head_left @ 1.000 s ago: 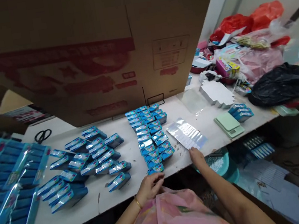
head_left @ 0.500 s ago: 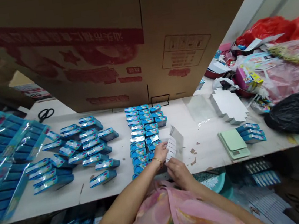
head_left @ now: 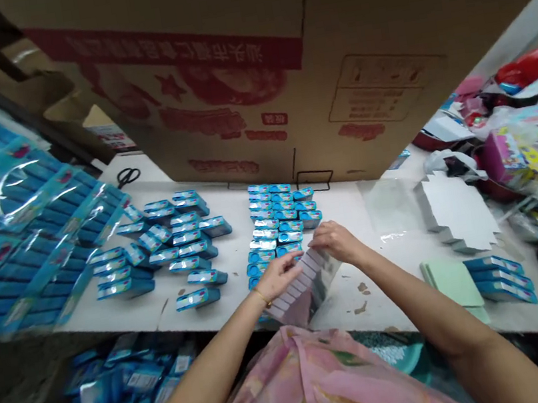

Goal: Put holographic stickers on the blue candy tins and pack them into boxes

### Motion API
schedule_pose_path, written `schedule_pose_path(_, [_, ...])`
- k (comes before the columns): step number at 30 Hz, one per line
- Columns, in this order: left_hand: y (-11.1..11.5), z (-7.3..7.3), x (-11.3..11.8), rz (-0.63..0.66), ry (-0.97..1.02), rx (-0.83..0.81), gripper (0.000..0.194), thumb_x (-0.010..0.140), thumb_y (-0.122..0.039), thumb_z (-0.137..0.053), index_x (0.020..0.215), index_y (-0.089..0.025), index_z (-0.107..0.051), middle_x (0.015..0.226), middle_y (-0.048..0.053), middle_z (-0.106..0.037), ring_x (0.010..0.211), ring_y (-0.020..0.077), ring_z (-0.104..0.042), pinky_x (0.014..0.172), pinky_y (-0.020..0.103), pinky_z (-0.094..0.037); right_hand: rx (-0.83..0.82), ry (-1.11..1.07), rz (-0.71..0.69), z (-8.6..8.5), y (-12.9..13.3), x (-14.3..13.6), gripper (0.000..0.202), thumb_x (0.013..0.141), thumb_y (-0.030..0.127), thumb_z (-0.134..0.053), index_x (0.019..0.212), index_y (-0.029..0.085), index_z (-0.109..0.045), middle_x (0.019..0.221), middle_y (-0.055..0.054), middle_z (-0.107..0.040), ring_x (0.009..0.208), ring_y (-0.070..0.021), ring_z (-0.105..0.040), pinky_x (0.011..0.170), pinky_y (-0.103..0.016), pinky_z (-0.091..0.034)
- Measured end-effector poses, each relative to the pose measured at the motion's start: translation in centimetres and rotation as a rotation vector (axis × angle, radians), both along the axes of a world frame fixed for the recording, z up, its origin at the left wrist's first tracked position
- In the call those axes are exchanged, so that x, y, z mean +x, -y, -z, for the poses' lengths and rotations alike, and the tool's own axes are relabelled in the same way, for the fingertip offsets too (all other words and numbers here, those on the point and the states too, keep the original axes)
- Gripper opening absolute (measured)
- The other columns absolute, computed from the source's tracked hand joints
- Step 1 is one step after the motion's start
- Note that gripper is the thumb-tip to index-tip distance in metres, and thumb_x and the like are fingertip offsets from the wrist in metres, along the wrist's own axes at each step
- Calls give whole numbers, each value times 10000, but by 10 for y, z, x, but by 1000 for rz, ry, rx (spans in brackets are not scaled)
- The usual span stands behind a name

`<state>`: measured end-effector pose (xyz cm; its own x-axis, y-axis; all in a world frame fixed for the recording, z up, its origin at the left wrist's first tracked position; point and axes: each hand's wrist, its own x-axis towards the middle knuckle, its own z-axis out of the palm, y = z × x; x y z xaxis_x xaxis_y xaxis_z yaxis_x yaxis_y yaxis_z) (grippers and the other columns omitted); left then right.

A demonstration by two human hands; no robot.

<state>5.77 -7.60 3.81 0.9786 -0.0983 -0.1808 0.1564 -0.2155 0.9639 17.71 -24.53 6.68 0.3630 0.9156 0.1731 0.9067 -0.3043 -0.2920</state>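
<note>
A row of white, slatted pieces point(head_left: 290, 294) with a clear plastic cover point(head_left: 328, 275) stands tilted at the table's front edge, close to my body. My left hand point(head_left: 276, 277) lies along the upper left side of the white row, fingers stretched out and slightly apart. At the far end of the row, my right hand point(head_left: 336, 241) has its fingers pinched on the top edge of the clear plastic cover. Just beyond both hands stand columns of small blue boxes point(head_left: 265, 225), partly covered by my left hand.
More blue boxes point(head_left: 190, 265) stand loosely at left, beside a large film-wrapped stack point(head_left: 25, 231). Black scissors point(head_left: 128, 176) lie behind them. A big cardboard carton point(head_left: 233, 99) closes off the back. Rightward are white flat cartons point(head_left: 459, 207) and a pale green scale point(head_left: 453, 283).
My right hand has moved up from the row's near end to its far end. The white row has turned and come nearer my body; my left fingers have straightened. The view has shifted left.
</note>
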Motion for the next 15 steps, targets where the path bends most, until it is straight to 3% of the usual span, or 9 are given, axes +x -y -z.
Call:
schedule_pose_path(2, [8, 0, 1, -25, 28, 83, 388, 717, -287, -517, 1080, -157, -554, 931, 47, -635, 822, 170, -555, 769, 293, -423, 60, 34, -49, 6, -2, -5, 212, 834, 200, -455, 834, 236, -664, 737, -23, -636, 710, -141, -517, 667, -279, -388])
schedule_pose_path(5, [13, 1, 5, -85, 23, 120, 259, 765, -244, -432, 880, -131, -634, 810, 33, -647, 764, 159, -550, 748, 281, -425, 170, 140, -121, 8, 1, -12, 255, 853, 181, -408, 976, 222, -627, 832, -49, -645, 831, -164, -532, 773, -326, -411])
schedule_pose_path(10, [5, 2, 0, -93, -16, -64, 255, 750, -206, -484, 944, -107, -617, 821, 31, -645, 745, 128, -540, 719, 237, -426, 221, 329, -269, 13, 9, -10, 379, 854, 120, -352, 1205, 201, -468, 1199, -71, -521, 1170, -218, -395, 981, -441, -312])
schedule_pose_path(15, [1, 5, -12, -60, -61, -208, 294, 740, -182, -504, 1011, -121, -601, 891, 29, -641, 783, 119, -539, 760, 240, -416, 240, 383, -331, 20, 13, -14, 402, 859, 143, -330, 1252, 177, -409, 1272, -76, -453, 1238, -241, -305, 1007, -466, -290])
